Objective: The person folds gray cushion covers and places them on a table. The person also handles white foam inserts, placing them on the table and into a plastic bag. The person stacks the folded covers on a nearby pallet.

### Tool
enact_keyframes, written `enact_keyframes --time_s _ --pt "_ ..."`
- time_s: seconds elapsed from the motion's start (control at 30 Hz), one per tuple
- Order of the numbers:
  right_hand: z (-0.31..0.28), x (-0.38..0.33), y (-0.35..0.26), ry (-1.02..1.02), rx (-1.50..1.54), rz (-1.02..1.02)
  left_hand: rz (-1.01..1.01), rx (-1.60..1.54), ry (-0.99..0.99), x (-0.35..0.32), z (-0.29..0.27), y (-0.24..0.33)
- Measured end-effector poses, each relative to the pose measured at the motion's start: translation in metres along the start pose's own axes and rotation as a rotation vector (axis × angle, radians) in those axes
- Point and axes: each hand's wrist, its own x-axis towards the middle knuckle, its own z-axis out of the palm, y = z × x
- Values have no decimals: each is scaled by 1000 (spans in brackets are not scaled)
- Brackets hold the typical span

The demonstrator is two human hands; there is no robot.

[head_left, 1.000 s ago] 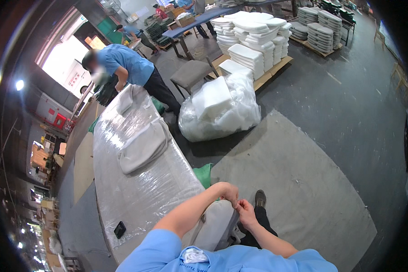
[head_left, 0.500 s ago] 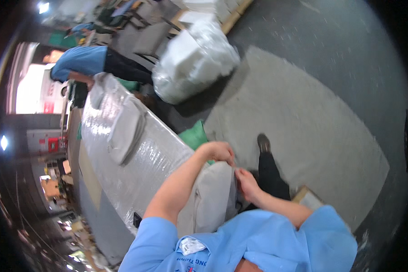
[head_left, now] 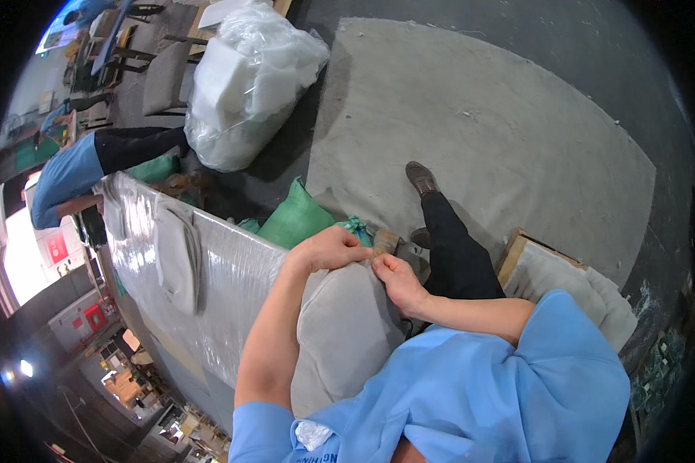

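Note:
A light grey fabric cushion (head_left: pixel 346 320) lies in front of me at the near end of the plastic-wrapped table, with a seam running along its side. My left hand (head_left: pixel 333 248) is closed at its far edge, thumb and fingers pinched together. Just to the right, my right hand (head_left: pixel 399 282) pinches the same edge, its fingertips close to the left ones. Anything small between the fingertips is too small to make out. Further along the table lies another grey fabric piece (head_left: pixel 176 255).
The table (head_left: pixel 235 266) under shiny film stretches away left. Beyond it sit a green sack (head_left: pixel 297 217) and a big clear bag of white foam (head_left: pixel 247 89). A grey cloth (head_left: pixel 486 131) covers the floor; a wooden-framed piece (head_left: pixel 560 282) is at right. A co-worker (head_left: pixel 73 174) bends over the table's far end.
My view has turned, so the table, bag and co-worker sit further left and the wooden-framed piece shows more. Both hands stay pinched at the cushion's edge.

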Motion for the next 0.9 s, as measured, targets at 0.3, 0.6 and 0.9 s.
enact_keyframes --time_s 0.3,0.6,0.9 --pt "-1 -21 -13 -120 -25 95 22 213 -261 12 -9 9" --pt "-7 -2 9 -1 22 38 -35 -88 -159 23 3 1" --pt "-6 30 9 85 70 103 35 -824 144 31 48 -45"
